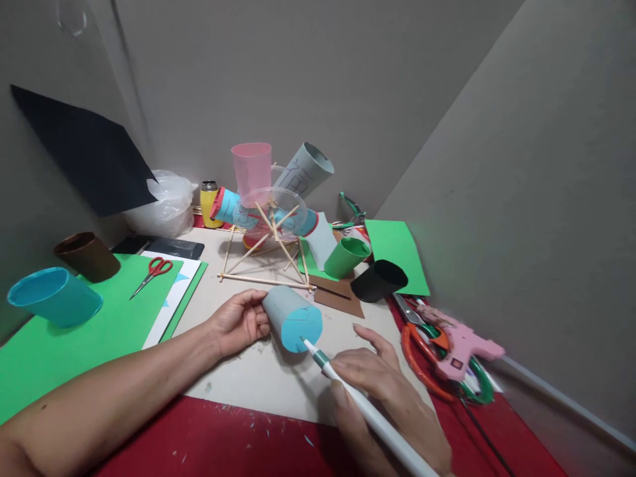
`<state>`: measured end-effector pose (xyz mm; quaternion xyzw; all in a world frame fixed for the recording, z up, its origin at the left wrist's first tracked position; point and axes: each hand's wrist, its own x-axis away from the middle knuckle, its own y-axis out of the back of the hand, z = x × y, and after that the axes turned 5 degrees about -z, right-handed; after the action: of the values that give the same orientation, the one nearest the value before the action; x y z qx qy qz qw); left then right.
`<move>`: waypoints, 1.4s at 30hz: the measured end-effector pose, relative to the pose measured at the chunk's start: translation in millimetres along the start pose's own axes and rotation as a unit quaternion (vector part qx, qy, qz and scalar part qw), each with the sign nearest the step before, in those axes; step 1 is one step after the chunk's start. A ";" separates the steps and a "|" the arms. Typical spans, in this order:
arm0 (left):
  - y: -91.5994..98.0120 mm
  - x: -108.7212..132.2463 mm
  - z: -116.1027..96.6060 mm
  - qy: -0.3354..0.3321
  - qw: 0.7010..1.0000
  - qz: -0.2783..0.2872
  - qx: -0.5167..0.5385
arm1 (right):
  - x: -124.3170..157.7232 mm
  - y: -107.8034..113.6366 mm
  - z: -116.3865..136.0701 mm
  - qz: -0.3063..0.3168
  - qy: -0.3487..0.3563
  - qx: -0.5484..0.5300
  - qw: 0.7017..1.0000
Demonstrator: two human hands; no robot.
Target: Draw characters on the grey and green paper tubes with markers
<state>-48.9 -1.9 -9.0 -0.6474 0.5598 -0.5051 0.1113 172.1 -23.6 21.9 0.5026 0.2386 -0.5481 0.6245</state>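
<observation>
My left hand (243,321) grips a grey paper cylinder (279,307) by its side, tilted with its blue end disc (305,324) toward me. Dark lines are drawn on the disc. A white pen with a green band (368,414) sits in my right hand (382,391), pinched between thumb and fingers, its tip at the disc's lower edge. Behind them stands a wheel of wooden sticks and clear discs (272,222), bearing a pink cup (252,169), a grey cylinder with drawn marks (303,175) and blue, red-rimmed cylinders.
Green (346,257) and black (380,281) paper cylinders stand right of the stick frame. A pink glue gun (462,348) and orange-handled scissors (415,358) lie at the right edge. On the left are red-handled scissors (158,266), a blue cylinder (62,298) and a brown one (89,258).
</observation>
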 end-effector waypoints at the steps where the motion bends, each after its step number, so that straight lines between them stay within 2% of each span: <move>1: -0.6 0.4 0.0 -0.002 1.000 -0.002 -0.001 | 0.7 -1.4 0.1 -0.003 -0.001 0.001 1.000; 5: -2.2 1.0 0.5 -0.005 1.000 -0.005 -0.008 | 0.4 -3.3 0.3 0.008 0.005 0.003 1.000; 11: -2.3 0.5 1.1 -0.007 1.000 -0.004 -0.013 | -5.7 2.0 -0.3 0.058 0.028 0.012 0.998; 29: -4.2 1.8 0.8 -0.009 1.000 -0.002 -0.010 | -3.2 -6.2 -0.8 0.040 0.020 0.036 0.998; 42: -0.3 -0.6 0.5 -0.010 1.000 -0.001 -0.006 | -5.0 2.6 -2.7 0.047 0.010 0.047 0.998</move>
<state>-48.3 -1.6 -9.4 -0.6536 0.5607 -0.4959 0.1123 173.8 -19.3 26.1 0.5475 0.1954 -0.5237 0.6227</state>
